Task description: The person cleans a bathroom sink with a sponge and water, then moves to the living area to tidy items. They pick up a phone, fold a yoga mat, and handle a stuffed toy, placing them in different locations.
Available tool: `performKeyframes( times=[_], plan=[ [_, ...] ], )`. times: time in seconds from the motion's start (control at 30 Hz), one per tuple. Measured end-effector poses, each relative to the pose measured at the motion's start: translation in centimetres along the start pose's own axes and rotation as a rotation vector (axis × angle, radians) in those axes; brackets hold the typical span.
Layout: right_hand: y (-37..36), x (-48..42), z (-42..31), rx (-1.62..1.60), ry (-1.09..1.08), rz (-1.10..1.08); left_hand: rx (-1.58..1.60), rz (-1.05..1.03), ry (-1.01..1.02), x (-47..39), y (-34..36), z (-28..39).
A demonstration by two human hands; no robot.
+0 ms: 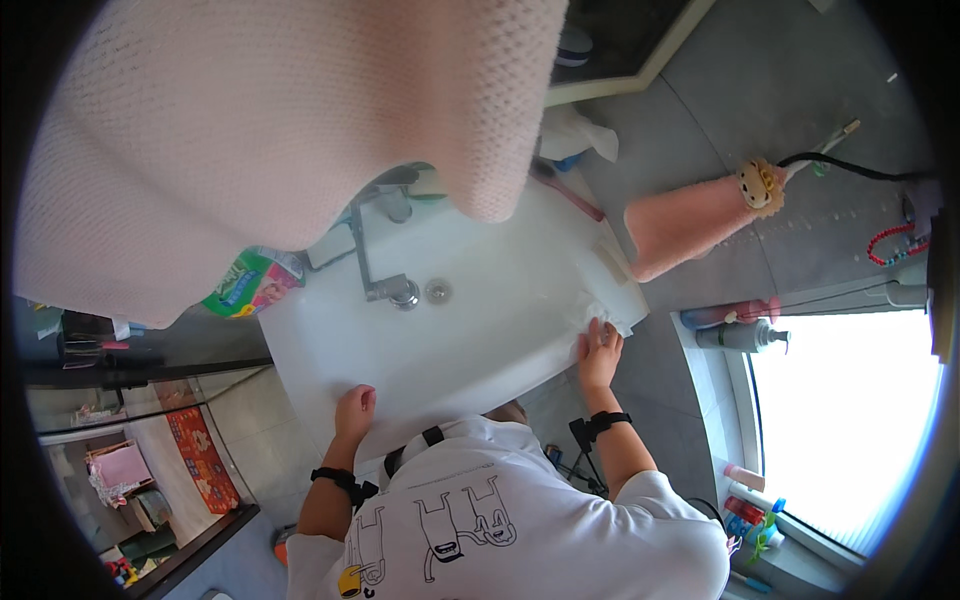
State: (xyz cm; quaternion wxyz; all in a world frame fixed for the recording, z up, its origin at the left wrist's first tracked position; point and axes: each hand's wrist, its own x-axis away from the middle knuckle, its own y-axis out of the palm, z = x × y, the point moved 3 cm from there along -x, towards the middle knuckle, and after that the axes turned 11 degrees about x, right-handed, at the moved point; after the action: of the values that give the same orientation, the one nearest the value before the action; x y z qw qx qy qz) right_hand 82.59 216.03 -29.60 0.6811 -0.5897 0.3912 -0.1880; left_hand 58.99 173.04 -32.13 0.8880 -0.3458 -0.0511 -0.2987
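Note:
My right hand (600,352) lies at the right front corner of a white washbasin (480,322), its fingers pressed on a thin, crumpled white wipe or tissue (596,306). Beside the basin's left front edge is my left hand (355,411), with curled fingers and nothing visible in it. A chrome faucet (390,289) reaches over the bowl near the round drain (438,291). A pink-handled brush (574,196) rests along the far right rim.
Pink knit fabric (300,112) hides much of the upper left. A green packet (255,283) stands left of the basin. A pink hand towel (686,225) hangs on the tiled wall. A pump bottle (739,337) stands on the window ledge at right.

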Motion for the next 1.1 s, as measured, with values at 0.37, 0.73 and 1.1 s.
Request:
performKeyframes(
  times=[0.37, 0.73, 1.1],
  plan=[
    [10.0, -12.6, -11.5, -0.32, -0.109, -0.166, 0.13, 0.046, -0.113, 1.2, 1.6, 1.5],
    [16.7, -9.1, -26.0, -0.882, 0.28, -0.788, 0.324, 0.302, -0.348, 8.2, -0.6, 3.1],
    [16.8, -14.4, -19.0, -0.577, -0.262, -0.207, 0.453, 0.316, -0.317, 6.1, -0.1, 2.9]
  ],
)
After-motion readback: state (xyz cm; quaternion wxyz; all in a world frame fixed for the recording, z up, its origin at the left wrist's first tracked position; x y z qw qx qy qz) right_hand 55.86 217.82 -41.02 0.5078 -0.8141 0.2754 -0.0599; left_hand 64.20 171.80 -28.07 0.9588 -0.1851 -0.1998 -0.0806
